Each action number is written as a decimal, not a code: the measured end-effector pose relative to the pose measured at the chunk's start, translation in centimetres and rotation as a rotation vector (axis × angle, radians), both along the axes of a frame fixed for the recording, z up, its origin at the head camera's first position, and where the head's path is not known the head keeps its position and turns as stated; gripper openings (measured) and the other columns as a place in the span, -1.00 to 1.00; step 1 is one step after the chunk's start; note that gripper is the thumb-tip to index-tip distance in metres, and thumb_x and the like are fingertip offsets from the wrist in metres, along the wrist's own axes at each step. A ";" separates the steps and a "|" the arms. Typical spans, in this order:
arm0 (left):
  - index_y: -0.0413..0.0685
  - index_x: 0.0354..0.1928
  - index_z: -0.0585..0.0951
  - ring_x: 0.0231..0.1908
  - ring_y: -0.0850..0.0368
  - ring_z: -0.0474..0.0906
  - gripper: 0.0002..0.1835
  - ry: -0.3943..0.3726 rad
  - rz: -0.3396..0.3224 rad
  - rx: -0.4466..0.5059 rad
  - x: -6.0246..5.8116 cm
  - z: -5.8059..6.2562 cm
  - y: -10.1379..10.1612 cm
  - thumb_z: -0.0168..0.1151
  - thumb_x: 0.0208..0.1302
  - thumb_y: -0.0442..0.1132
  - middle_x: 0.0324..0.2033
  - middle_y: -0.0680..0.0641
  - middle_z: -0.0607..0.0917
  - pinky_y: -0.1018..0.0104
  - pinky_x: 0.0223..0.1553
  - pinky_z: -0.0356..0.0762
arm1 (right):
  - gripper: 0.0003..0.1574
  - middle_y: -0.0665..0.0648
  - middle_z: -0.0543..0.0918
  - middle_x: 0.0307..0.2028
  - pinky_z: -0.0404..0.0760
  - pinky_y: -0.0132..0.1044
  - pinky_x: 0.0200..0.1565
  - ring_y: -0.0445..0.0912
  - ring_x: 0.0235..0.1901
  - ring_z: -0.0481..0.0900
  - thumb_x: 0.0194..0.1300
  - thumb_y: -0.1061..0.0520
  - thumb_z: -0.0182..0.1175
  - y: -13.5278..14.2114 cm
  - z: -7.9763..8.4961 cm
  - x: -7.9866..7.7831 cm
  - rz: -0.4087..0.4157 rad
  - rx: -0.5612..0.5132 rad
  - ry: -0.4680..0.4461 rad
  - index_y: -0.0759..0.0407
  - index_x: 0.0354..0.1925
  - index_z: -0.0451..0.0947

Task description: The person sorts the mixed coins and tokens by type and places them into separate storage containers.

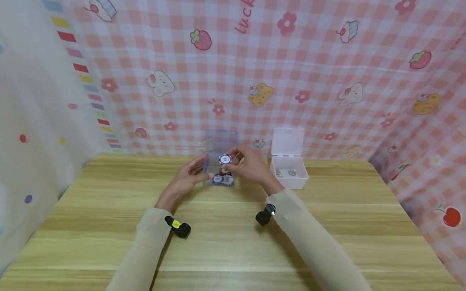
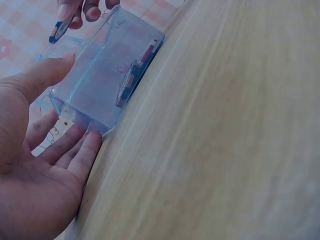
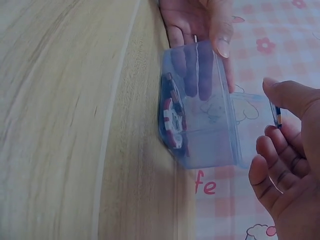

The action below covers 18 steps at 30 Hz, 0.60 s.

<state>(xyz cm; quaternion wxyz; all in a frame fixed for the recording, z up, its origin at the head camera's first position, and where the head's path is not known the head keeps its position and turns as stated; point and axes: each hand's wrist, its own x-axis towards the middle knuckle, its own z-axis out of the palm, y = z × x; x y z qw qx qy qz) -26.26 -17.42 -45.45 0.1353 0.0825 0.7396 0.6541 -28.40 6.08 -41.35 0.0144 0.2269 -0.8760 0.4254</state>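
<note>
My left hand [image 1: 185, 176] is beside a clear bluish plastic box [image 3: 207, 147]. Its extended fingers rest against the left wall and its thumb reaches to the rim. Between thumb and fingers, my right hand [image 1: 252, 163] pinches a blue-and-white poker chip [image 1: 225, 159] just above the box opening. Several poker chips [image 1: 218, 179] lie on the box floor, a red-edged chip [image 3: 172, 122] among them. The box's transparent lid [image 1: 221, 139] stands raised at the back.
Right of the bluish box stands a small white box [image 1: 289, 184] with its lid [image 1: 288, 141] up and silvery round pieces [image 1: 292, 172] inside. Both boxes sit near the back of the wooden table [image 1: 233, 234]. A checked cloth [image 1: 233, 72] hangs behind.
</note>
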 end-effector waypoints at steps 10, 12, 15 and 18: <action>0.32 0.40 0.20 0.38 0.00 0.11 -0.14 0.024 0.029 -0.015 -0.5 -1.3 -0.3 0.41 0.06 -0.07 0.39 -0.03 0.20 0.04 0.34 0.23 | -0.52 0.03 0.60 -0.31 0.57 -0.33 -0.44 -0.09 -0.32 0.53 0.02 -0.08 0.42 -1.6 0.0 -0.6 -0.026 0.023 -0.056 0.02 -0.11 0.52; 0.33 0.39 0.20 0.38 0.01 0.11 -0.16 0.022 0.031 -0.013 -0.5 -1.3 -0.2 0.40 0.08 -0.10 0.39 -0.03 0.20 0.03 0.34 0.23 | -0.52 0.03 0.59 -0.28 0.57 -0.34 -0.41 -0.12 -0.32 0.53 0.03 -0.08 0.41 -1.7 0.0 -0.7 -0.031 0.038 -0.035 0.04 -0.11 0.53; 0.32 0.40 0.20 0.38 0.00 0.11 -0.17 0.019 0.026 -0.005 -0.5 -1.4 0.0 0.38 0.10 -0.14 0.39 -0.03 0.20 0.03 0.35 0.21 | -0.51 0.02 0.57 -0.22 0.57 -0.35 -0.36 -0.14 -0.30 0.52 0.04 -0.09 0.40 -1.9 -0.2 -0.8 -0.036 0.058 -0.003 0.07 -0.09 0.54; 0.32 0.40 0.18 0.39 0.00 0.09 -0.16 0.020 0.017 -0.004 -0.6 -1.6 0.1 0.38 0.10 -0.12 0.39 -0.03 0.19 0.02 0.36 0.18 | -0.46 0.08 0.56 -0.12 0.59 -0.33 -0.30 -0.12 -0.26 0.52 0.08 -0.11 0.37 -1.9 -0.3 -0.8 -0.028 0.064 0.003 0.13 -0.04 0.53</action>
